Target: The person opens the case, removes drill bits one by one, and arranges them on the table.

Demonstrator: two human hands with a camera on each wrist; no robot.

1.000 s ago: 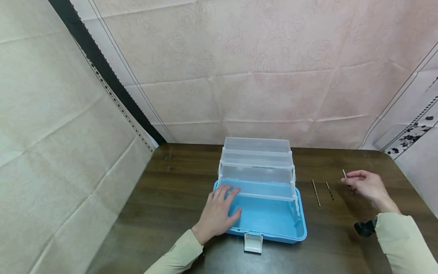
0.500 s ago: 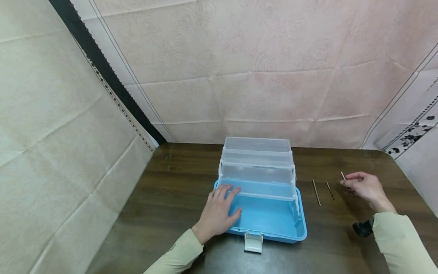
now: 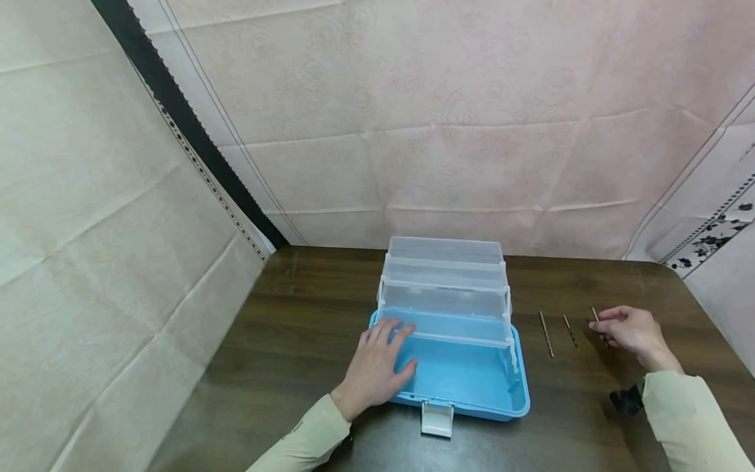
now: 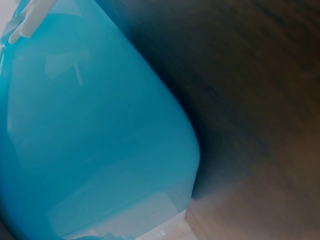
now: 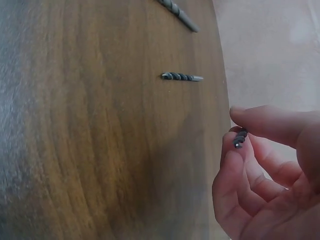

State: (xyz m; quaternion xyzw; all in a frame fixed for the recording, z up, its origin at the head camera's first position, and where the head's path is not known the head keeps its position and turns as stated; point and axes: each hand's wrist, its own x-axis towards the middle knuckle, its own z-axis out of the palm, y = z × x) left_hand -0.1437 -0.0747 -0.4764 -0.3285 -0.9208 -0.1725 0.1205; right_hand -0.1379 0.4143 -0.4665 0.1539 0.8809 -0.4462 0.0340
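My right hand [image 3: 637,333] pinches a thin metal drill bit [image 3: 595,316] low over the right of the table, tilted with one end up. In the right wrist view, the fluted end of that drill bit [image 5: 240,138] shows between thumb and fingers. Two more drill bits lie to its left: a longer one [image 3: 546,334] and a shorter, thinner one [image 3: 570,332]. At centre stands an opened blue toolbox [image 3: 466,377] with clear tiered trays [image 3: 445,269] raised at its back. My left hand [image 3: 373,368] rests over the toolbox's left side, fingers spread and relaxed.
The toolbox's white latch [image 3: 437,419] hangs down at its front. Everything stands on a dark wooden table [image 3: 283,367]. Pale patterned cloth [image 3: 448,131] hangs behind the table's far edge and along both sides.
My right hand has come down slightly toward the near side of the table with the drill bit still pinched. The left hand and the toolbox have kept their place.
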